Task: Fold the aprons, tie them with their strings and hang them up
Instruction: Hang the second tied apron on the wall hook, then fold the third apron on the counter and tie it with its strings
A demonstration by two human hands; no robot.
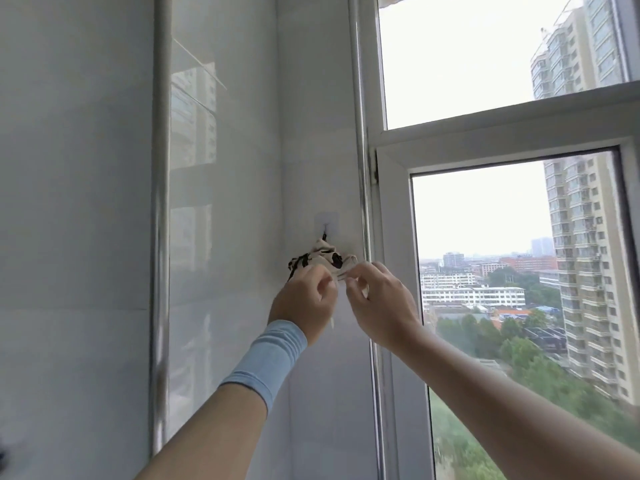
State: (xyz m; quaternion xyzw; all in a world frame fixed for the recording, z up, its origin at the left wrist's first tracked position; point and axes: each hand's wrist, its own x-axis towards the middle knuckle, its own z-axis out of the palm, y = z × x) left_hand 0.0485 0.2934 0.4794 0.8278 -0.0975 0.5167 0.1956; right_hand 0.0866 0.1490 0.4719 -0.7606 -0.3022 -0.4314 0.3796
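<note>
A small bundled apron (323,258), cream with black patches, hangs by its string from a clear adhesive hook (325,225) on the white tiled wall. Both my arms reach up to it. My left hand (304,299), with a light blue band on the wrist, grips the bundle's lower left side with curled fingers. My right hand (379,299) pinches the bundle's right edge between thumb and fingers. My hands hide the lower part of the apron.
A chrome vertical pipe (160,237) runs down the wall to the left. A white-framed window (391,237) stands just right of the hook, with city buildings and trees outside. Glossy white tiles (225,306) cover the wall.
</note>
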